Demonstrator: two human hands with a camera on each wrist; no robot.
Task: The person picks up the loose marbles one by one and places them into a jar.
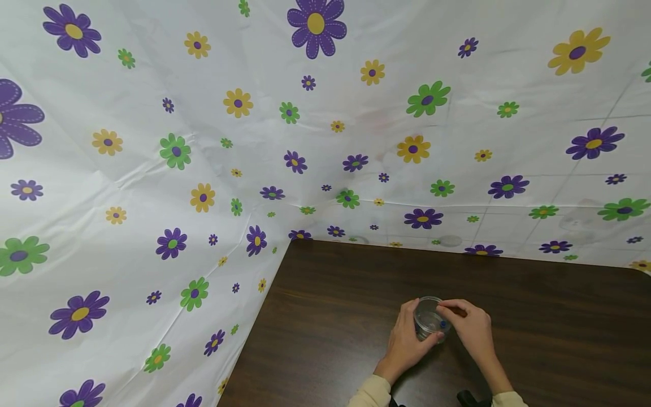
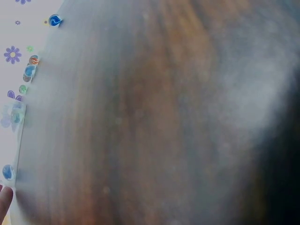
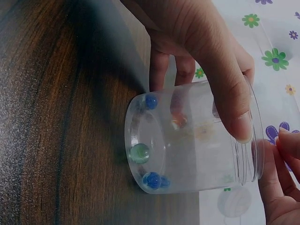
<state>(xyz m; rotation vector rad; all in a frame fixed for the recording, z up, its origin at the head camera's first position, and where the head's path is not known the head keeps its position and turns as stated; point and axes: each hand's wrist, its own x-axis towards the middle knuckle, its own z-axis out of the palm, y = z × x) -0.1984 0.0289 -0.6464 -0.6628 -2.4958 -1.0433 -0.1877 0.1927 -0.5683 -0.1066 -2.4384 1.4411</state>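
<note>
A clear plastic jar (image 1: 429, 316) stands upright on the table with several glass marbles at its bottom. In the right wrist view, a green marble (image 3: 139, 153) and blue marbles (image 3: 151, 180) lie inside the jar (image 3: 197, 164). My left hand (image 1: 405, 343) grips the jar's side, fingers and thumb around it. My right hand (image 1: 472, 329) is at the jar's rim, fingertips bent together; whether they pinch anything is hidden. A blue marble (image 2: 55, 20) and several others line the left edge of the left wrist view, beside a fingertip.
The dark wooden table (image 1: 330, 316) extends behind and to both sides of the jar. A white flower-print sheet (image 1: 356, 113) hangs along its back and left edges. Black straps (image 1: 469, 398) show near the sleeves.
</note>
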